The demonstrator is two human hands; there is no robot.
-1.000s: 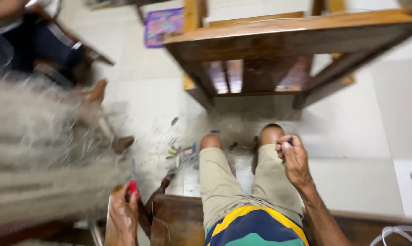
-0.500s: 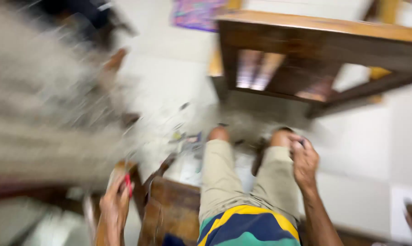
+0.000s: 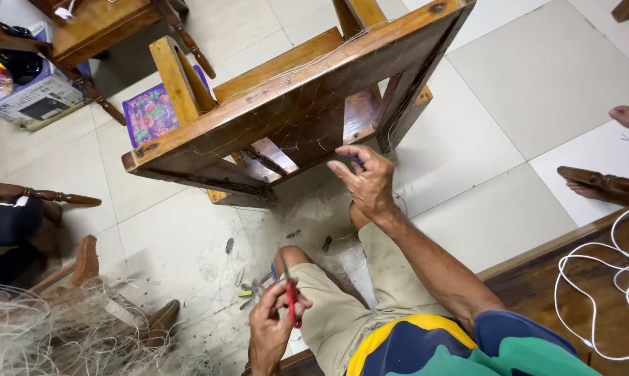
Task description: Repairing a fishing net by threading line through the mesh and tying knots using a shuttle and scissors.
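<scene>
Taking the overturned wooden table (image 3: 286, 104) as the landmark, a heap of tangled fishing net (image 3: 71, 334) lies well below and to the left of it on the pale tiled floor (image 3: 537, 90). Below the table, beside the person's bent knee, the left hand (image 3: 272, 327) is closed around red-handled scissors (image 3: 291, 301). Further right, the right hand (image 3: 366, 182) reaches up just under the table's frame, its fingers pinched on fine netting (image 3: 321, 132) stretched across the wood, and a loose white cord (image 3: 607, 278) lies on a dark bench far to the table's lower right.
</scene>
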